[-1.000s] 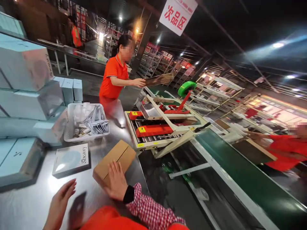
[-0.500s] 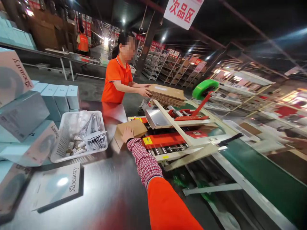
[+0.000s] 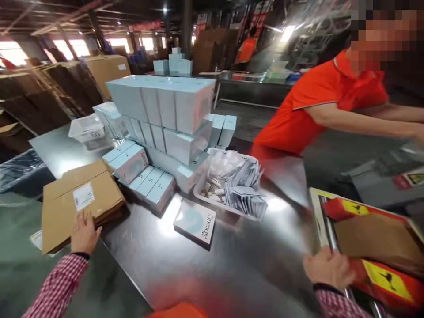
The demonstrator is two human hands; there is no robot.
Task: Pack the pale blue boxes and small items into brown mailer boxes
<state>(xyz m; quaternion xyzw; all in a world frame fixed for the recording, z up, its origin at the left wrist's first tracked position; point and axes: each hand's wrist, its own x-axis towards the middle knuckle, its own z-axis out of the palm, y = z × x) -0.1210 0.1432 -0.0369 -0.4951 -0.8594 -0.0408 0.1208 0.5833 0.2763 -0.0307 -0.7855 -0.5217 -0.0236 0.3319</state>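
My left hand (image 3: 84, 234) lies flat with fingers spread on a stack of flattened cardboard cartons (image 3: 79, 198) at the left edge of the steel table (image 3: 232, 269). The top carton bears a white label. My right hand (image 3: 327, 267) is at the frame of the roller machine (image 3: 380, 276), just left of a brown carton (image 3: 374, 240) lying in it. Its fingers are blurred. A pale blue flat box marked "Sbeauty" (image 3: 195, 221) lies on the table between my hands.
A tall pile of pale blue boxes (image 3: 165, 115) fills the table's middle. Beside it stands a white basket of sachets (image 3: 232, 185). A co-worker in an orange shirt (image 3: 314, 106) reaches right behind the machine. Another white basket (image 3: 86, 128) sits at the far left.
The view has swung left. My right hand pushed the brown carton along the table into the roller machine. My left hand has come to rest on the flattened cartons.
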